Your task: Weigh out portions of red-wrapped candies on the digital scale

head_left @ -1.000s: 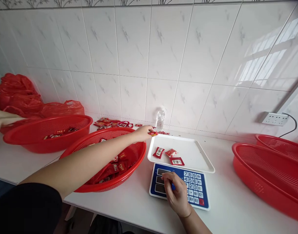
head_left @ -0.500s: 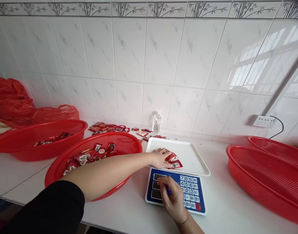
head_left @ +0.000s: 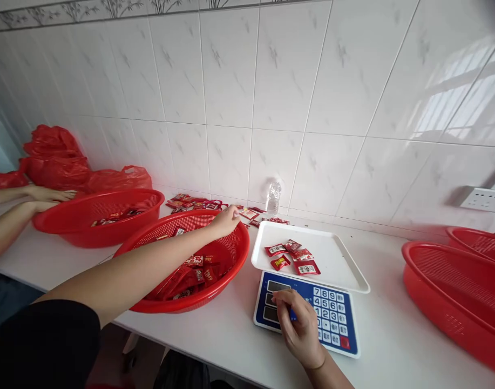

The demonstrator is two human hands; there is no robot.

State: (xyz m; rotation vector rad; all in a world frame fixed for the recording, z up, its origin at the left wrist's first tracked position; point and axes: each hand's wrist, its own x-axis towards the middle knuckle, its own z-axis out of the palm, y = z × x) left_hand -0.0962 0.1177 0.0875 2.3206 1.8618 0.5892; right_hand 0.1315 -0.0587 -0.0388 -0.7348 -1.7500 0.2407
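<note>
My left hand (head_left: 226, 221) is closed above the back right rim of a red oval basket (head_left: 241, 259) full of small red packets (head_left: 186, 281); what its fingers hold, if anything, is hidden. My right hand (head_left: 299, 327) is curled with nothing visible in it, over the displays of a blue and white scale (head_left: 332, 308). Behind its keypad sits the white weighing tray (head_left: 332, 254). Several red packets (head_left: 306, 267) lie on the tray's left part, untouched.
Another person's hands (head_left: 45, 200) are at a second red basket (head_left: 150, 202) on the left, near red plastic bags (head_left: 55, 154). Loose packets (head_left: 182, 201) and a clear bottle (head_left: 273, 195) stand along the wall. Red baskets (head_left: 433, 302) are at the right.
My left hand has left the packets on the tray and moved left to the basket rim. The view has shifted, and another person's hands now show at the left. My right hand stays over the scale.
</note>
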